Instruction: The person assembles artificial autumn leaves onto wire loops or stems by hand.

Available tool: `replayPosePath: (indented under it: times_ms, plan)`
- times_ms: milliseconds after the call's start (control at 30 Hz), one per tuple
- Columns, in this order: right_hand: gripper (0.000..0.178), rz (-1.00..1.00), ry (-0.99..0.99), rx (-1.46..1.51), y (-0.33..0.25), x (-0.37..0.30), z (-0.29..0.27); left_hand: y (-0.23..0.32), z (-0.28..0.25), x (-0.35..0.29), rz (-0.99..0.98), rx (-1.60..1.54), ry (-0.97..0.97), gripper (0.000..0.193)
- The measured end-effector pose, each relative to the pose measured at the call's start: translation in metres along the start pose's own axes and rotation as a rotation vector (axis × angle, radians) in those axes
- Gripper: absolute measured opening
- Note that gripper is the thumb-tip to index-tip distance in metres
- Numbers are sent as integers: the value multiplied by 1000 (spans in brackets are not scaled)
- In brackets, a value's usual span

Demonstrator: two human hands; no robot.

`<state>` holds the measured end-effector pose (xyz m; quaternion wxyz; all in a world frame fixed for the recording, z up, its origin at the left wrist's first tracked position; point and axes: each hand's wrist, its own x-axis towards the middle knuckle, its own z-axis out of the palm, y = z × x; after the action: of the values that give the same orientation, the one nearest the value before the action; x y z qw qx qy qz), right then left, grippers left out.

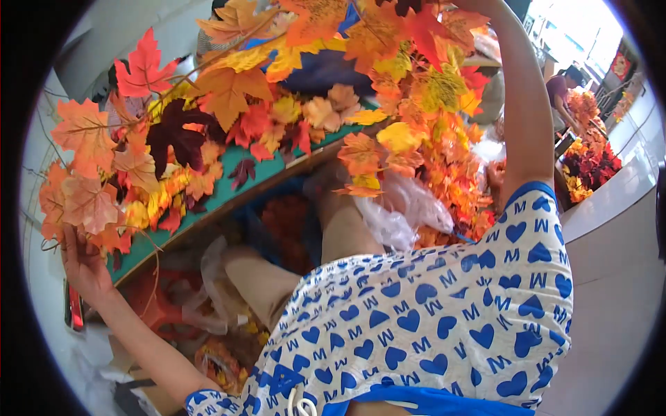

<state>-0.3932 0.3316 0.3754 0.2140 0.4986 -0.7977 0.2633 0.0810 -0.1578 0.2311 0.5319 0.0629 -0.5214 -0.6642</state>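
A garland of artificial maple leaves (232, 90) in orange, yellow, red and dark maroon arches over the work table, stretched between my raised arms. At the far left, my left hand (84, 267) is closed around the lower end of the garland, beside its peach-orange leaves. A thin bare stem loops down from there. My right arm reaches up along the right side to the garland's other end. Only a sliver of my right hand (479, 5) shows at the top edge, its fingers hidden.
More leaves lie on the green tabletop (225, 184). A large heap of orange leaves (451, 180) and clear plastic bags (406, 211) are right of my knees. Below the table are a red plastic stool (163, 301) and bagged leaves (222, 364). Another person (560, 97) works at the far right.
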Motion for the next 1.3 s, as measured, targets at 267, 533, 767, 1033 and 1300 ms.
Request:
replayPosePath:
  times_ms: [267,533,767,1033,1300]
  plan:
    - [34,10,3,57,-1,-6,42,-64,-49,-6,-88,-22,-49,20]
    - [23,-345,-484,154,-34,-54,218,-22,-88,-48,-58,340,291,17]
    - [23,-308,-699,386,-69,-131,331,2,-151,-86,-205,355,439,17]
    - [19,-147,-892,453,-85,-139,369,-23,-156,-106,-257,343,598,13]
    - [17,-112,-862,606,-105,-152,397,-39,-182,-113,-316,337,628,13]
